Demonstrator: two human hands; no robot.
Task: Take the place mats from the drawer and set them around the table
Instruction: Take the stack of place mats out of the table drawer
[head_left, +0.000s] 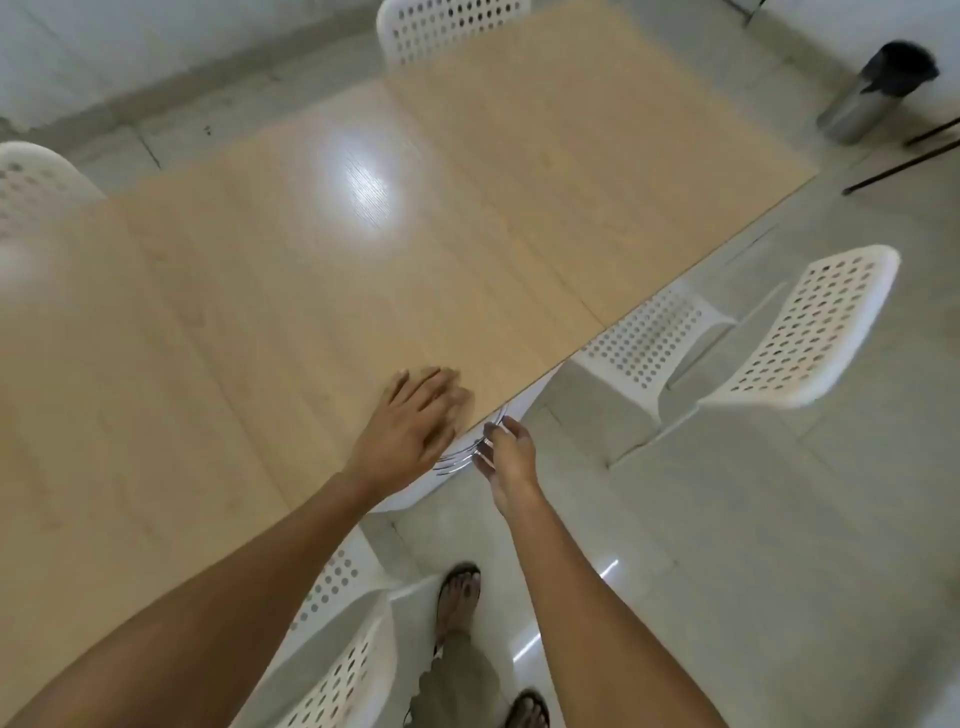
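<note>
The light wooden table fills the middle of the view. Under its near edge sits a white drawer front with a chrome handle. My right hand reaches in from below the edge, its fingers curled round that handle. My left hand rests flat on the tabletop just beside the edge, fingers straight and slightly blurred. No place mats are in sight, and the inside of the drawer is hidden.
White perforated chairs stand round the table: one at the right, one below me, one at the far end and one at the left. A metal bin stands at the top right. My sandalled feet are on the tiled floor.
</note>
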